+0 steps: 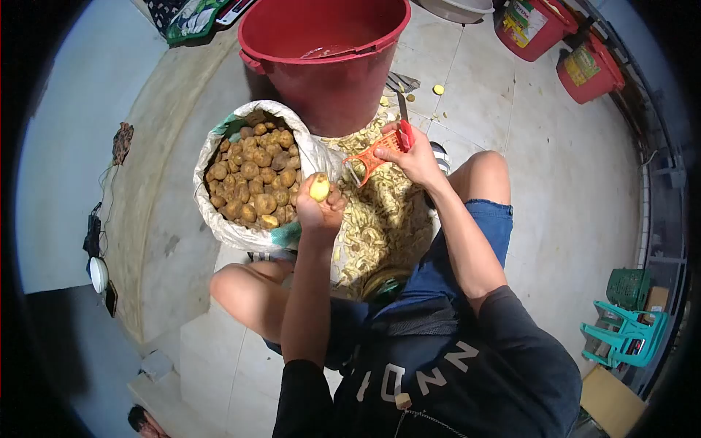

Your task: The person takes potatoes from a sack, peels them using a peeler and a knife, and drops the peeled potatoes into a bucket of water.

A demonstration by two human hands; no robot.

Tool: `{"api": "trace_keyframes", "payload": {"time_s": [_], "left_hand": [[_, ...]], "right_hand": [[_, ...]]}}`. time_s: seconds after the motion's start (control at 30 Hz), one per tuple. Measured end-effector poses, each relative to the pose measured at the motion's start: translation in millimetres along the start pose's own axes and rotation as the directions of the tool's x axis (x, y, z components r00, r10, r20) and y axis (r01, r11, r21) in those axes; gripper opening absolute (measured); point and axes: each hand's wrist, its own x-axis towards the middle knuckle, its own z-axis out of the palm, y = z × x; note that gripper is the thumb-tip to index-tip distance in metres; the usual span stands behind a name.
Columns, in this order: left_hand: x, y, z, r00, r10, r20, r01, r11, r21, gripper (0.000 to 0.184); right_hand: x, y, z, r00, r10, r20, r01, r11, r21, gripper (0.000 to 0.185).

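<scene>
My left hand (312, 209) is closed round a peeled yellow potato (320, 187), beside the rim of a white sack (232, 232). Inside the sack lie many unpeeled brown potatoes (252, 169). My right hand (418, 160) grips an orange peeler (371, 158) whose blade end points toward the left hand, a short gap away from the potato. A knife (402, 108) with a red handle is held in that same hand, its blade pointing forward. Beneath both hands, a heap of peelings (376, 219) covers the floor between my legs.
A big red tub (321, 91) stands just ahead, with something wet inside. Potato bits (438, 89) lie on the tiles (482, 80). Red buckets (529, 33) line the far right. A teal plastic stool (628, 336) sits at right; another person (144, 422) shows at lower left.
</scene>
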Motion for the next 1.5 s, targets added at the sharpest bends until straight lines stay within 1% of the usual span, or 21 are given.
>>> {"api": "trace_keyframes", "payload": {"time_s": [0.03, 0.07, 0.1, 0.2, 0.23, 0.27, 0.33, 0.53, 0.57, 0.63, 0.7, 0.73, 0.83, 0.87, 1.03, 1.13, 1.27, 1.33, 1.37, 1.4, 1.5], "left_hand": [[5, -3, -16, 0.984, 0.018, 0.179, -0.028, 0.998, 0.052, 0.019], [-3, -5, 12, 0.985, 0.113, -0.127, -0.096, 0.986, 0.135, 0.015], [-9, -6, 22, 0.986, 0.112, -0.127, -0.095, 0.986, 0.134, 0.015], [-20, -9, 35, 0.957, 0.287, 0.038, -0.276, 0.865, 0.419, 0.012], [-21, -10, 37, 0.934, 0.347, 0.082, -0.333, 0.767, 0.549, 0.011], [-19, -10, 36, 0.922, 0.372, 0.110, -0.359, 0.709, 0.608, 0.011], [-12, -11, 26, 0.855, 0.443, 0.270, -0.474, 0.457, 0.753, 0.010], [-22, -14, 46, 0.954, 0.298, 0.014, -0.265, 0.824, 0.501, 0.012], [-19, -17, 44, 0.895, 0.423, 0.142, -0.406, 0.640, 0.652, 0.013], [-20, -22, 37, 0.820, 0.496, 0.286, -0.514, 0.415, 0.751, 0.014], [-20, -15, 41, 0.970, 0.242, 0.017, -0.224, 0.867, 0.446, 0.016], [-19, -15, 35, 0.985, 0.174, 0.017, -0.170, 0.929, 0.329, 0.016], [-21, -20, 41, 0.989, 0.121, -0.083, -0.092, 0.951, 0.296, 0.017], [-19, -17, 42, 0.994, 0.022, -0.109, 0.002, 0.978, 0.211, 0.018], [-24, -7, 43, 0.989, -0.139, -0.049, 0.142, 0.988, 0.068, 0.018], [-13, -7, 34, 0.960, -0.192, 0.204, 0.196, 0.981, 0.002, 0.020], [32, 7, 45, 0.964, -0.259, -0.056, 0.262, 0.964, 0.052, 0.029], [61, 35, 96, 0.988, -0.073, -0.134, 0.074, 0.997, 0.001, 0.049], [83, 53, 98, 0.970, 0.016, 0.243, -0.004, 0.999, -0.049, 0.057], [98, 64, 111, 0.917, 0.134, 0.376, -0.131, 0.991, -0.033, 0.060], [114, 66, 143, 0.961, 0.244, 0.132, -0.269, 0.934, 0.234, 0.041]], "right_hand": [[-1, -1, 5, 0.999, -0.012, 0.047, 0.007, 0.996, 0.092, 0.041], [-2, -4, 10, 0.995, -0.028, 0.092, 0.011, 0.983, 0.183, 0.039], [-3, -8, 12, 0.989, -0.053, 0.137, 0.013, 0.962, 0.272, 0.038], [5, -2, 7, 0.998, -0.042, 0.049, 0.039, 0.997, 0.065, 0.039], [9, 4, 3, 0.999, 0.004, -0.044, -0.002, 0.999, 0.033, 0.039], [8, -4, 1, 1.000, -0.007, -0.006, 0.008, 0.978, 0.211, 0.039], [1, -15, 5, 0.993, -0.082, 0.089, 0.069, 0.987, 0.144, 0.039], [2, -5, -2, 0.986, -0.098, 0.138, 0.066, 0.973, 0.222, 0.044], [-2, -12, 4, 0.970, -0.098, 0.221, 0.040, 0.966, 0.257, 0.044], [2, -14, -1, 0.984, -0.093, 0.154, 0.107, 0.990, -0.086, 0.045], [10, -11, -3, 1.000, -0.004, 0.030, 0.000, 0.988, 0.151, 0.044], [4, -9, -6, 0.997, 0.024, 0.068, -0.037, 0.978, 0.205, 0.042], [-8, -24, 5, 0.981, -0.123, 0.152, 0.118, 0.992, 0.041, 0.039], [-2, -14, 5, 0.989, -0.128, 0.077, 0.110, 0.973, 0.202, 0.039], [12, -8, -17, 0.999, -0.011, -0.042, 0.016, 0.993, 0.118, 0.039], [16, -19, -26, 0.998, -0.056, 0.013, 0.053, 0.976, 0.209, 0.039], [27, -24, -53, 0.990, -0.129, -0.063, 0.115, 0.975, -0.189, 0.040], [31, -20, -62, 0.996, -0.075, -0.053, 0.068, 0.990, -0.119, 0.039], [31, -15, -67, 0.996, -0.074, -0.057, 0.068, 0.992, -0.106, 0.039], [31, -6, -69, 0.992, -0.089, -0.089, 0.080, 0.992, -0.100, 0.038], [28, -6, -69, 0.994, 0.010, -0.106, -0.029, 0.983, -0.179, 0.037]]}}
